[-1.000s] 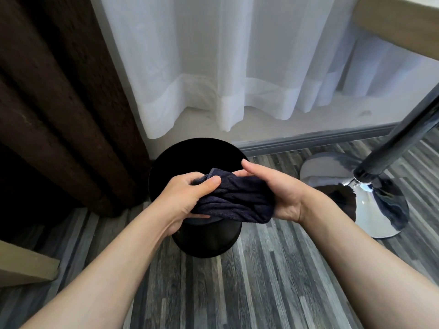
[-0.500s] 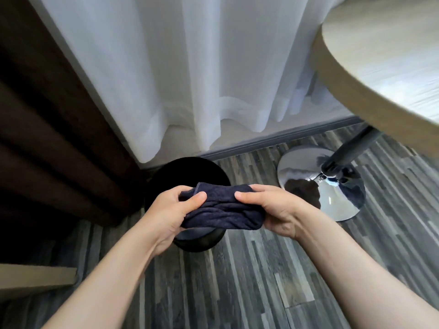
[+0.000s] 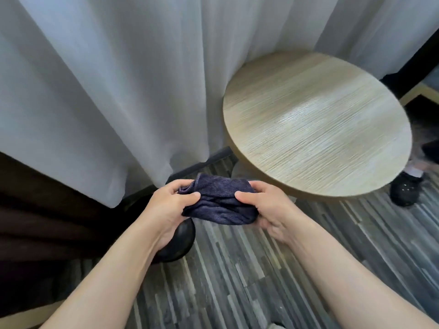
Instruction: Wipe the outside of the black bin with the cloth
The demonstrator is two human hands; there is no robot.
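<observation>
A dark navy cloth [image 3: 219, 203] is bunched between both hands, held in the air at the middle of the view. My left hand [image 3: 169, 210] grips its left end and my right hand [image 3: 266, 205] grips its right end. The black bin [image 3: 183, 241] stands on the floor below and behind my left hand and wrist. Only its lower rounded side shows; the rest is hidden by my hand and the cloth. The cloth is not touching the bin.
A round light-wood table [image 3: 316, 124] stands to the right, close to my right hand. White curtains [image 3: 118, 79] hang behind. A dark brown drape [image 3: 35, 210] is at the left. Someone's dark shoe [image 3: 406, 191] is past the table on the grey plank floor [image 3: 237, 281].
The view has risen and tilted up: the table top has come fully into sight and the bin has dropped lower and become mostly hidden. Both hands still hold the cloth.
</observation>
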